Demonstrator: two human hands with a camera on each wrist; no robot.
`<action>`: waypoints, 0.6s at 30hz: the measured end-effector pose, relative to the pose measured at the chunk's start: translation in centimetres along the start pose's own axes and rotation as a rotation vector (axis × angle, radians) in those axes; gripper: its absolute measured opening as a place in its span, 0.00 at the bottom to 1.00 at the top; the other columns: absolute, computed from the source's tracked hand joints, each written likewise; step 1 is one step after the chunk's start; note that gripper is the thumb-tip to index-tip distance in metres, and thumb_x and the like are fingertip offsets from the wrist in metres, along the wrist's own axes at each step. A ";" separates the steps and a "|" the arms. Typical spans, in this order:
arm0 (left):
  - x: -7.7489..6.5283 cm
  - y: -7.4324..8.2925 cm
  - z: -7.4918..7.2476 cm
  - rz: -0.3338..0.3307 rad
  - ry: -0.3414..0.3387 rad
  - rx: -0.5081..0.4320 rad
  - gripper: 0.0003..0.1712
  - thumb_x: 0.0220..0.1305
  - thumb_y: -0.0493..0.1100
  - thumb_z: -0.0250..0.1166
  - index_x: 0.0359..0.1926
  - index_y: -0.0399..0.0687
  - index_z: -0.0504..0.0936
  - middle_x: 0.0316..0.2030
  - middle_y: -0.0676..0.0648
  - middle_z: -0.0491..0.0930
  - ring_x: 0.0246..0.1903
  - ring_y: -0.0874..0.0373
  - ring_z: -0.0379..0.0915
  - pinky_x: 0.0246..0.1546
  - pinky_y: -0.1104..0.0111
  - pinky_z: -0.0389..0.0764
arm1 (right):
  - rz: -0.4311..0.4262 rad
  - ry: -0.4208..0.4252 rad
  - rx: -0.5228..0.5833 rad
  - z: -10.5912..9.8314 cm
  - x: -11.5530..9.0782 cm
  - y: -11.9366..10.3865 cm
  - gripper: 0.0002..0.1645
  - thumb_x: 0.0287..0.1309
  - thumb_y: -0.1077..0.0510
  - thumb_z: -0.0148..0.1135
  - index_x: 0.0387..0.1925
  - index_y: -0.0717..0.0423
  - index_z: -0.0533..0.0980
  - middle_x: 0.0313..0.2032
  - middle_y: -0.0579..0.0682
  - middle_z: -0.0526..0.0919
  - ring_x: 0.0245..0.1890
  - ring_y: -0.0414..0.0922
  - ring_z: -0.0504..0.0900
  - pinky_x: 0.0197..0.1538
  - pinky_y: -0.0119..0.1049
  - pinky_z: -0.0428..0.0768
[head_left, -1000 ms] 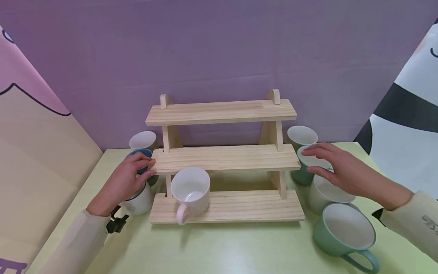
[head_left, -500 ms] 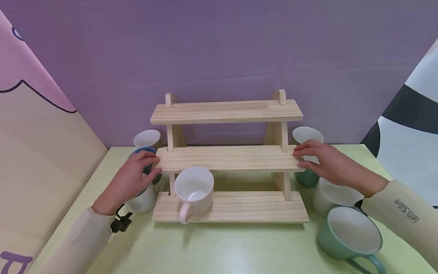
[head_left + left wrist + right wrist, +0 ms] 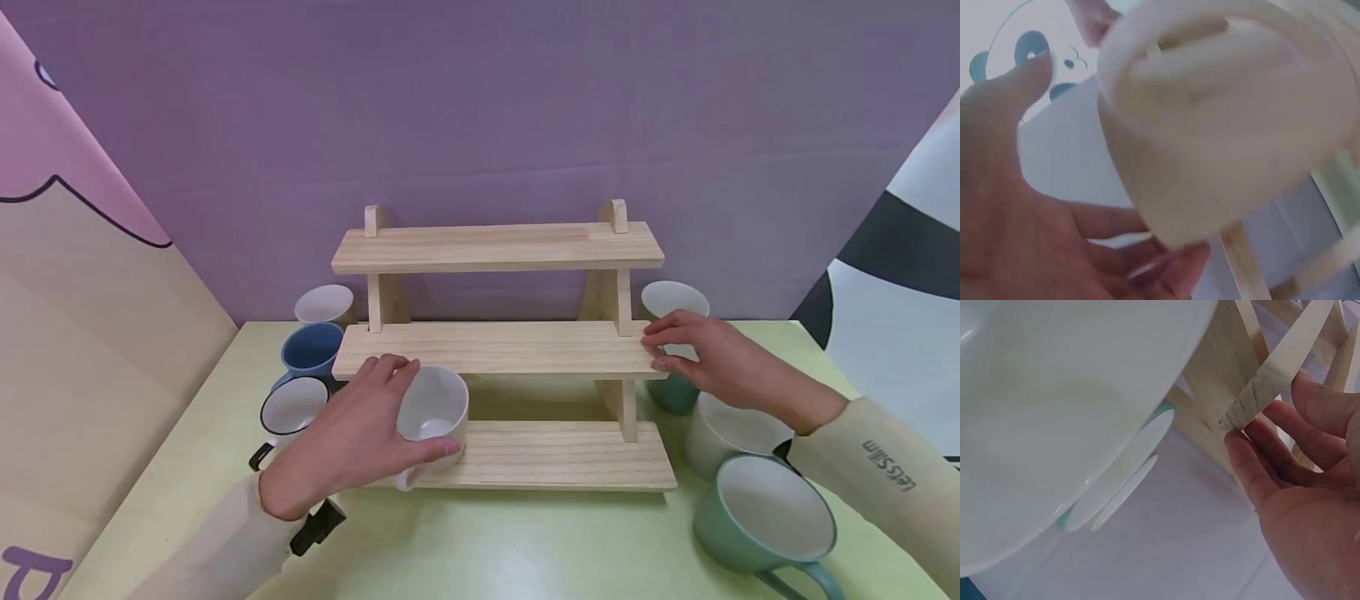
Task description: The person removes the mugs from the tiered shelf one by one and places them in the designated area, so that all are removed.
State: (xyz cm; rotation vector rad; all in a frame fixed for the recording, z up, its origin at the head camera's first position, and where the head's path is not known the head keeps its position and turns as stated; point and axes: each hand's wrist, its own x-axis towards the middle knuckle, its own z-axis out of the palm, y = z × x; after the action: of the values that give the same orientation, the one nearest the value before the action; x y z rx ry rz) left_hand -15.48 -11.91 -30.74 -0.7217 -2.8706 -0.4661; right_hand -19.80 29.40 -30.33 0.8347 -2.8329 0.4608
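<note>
A three-tier wooden display rack (image 3: 487,346) stands on the pale green table. My right hand (image 3: 701,354) grips the right end of its middle shelf; in the right wrist view, thumb and fingers lie on opposite faces of the board (image 3: 1269,387). On the left of the bottom tier sits a white mug (image 3: 441,400), its handle toward me. My left hand (image 3: 360,429) is at the mug's left side with thumb and fingers spread. In the left wrist view the thumb is apart from the mug (image 3: 1222,150); whether the fingertips touch its side is unclear.
Left of the rack stand a black-rimmed white mug (image 3: 295,406), a blue mug (image 3: 311,346) and a white cup (image 3: 325,304). On the right are a green mug (image 3: 765,508), a white mug (image 3: 731,433) and more cups behind. A purple backdrop (image 3: 487,108) rises behind.
My right hand has come in from the right and taken hold of the middle shelf's end. My left hand has left that shelf's left end and moved right to the white mug.
</note>
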 end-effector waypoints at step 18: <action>-6.1 -2.7 -3.1 0.003 0.209 -0.002 0.39 0.32 0.56 0.76 0.50 0.46 0.78 0.44 0.51 0.70 0.45 0.58 0.62 0.33 0.62 0.73 | 0.009 -0.028 0.024 0.6 0.6 -0.1 0.19 0.51 0.65 0.69 0.47 0.64 0.80 0.48 0.57 0.76 0.46 0.55 0.76 0.46 0.50 0.78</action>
State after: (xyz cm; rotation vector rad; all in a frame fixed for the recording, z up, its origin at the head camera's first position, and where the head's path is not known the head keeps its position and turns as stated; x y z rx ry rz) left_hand -11.30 -17.87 -29.83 -0.6368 -2.6744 -0.5108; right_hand -20.30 28.81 -30.74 0.8398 -2.8637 0.4890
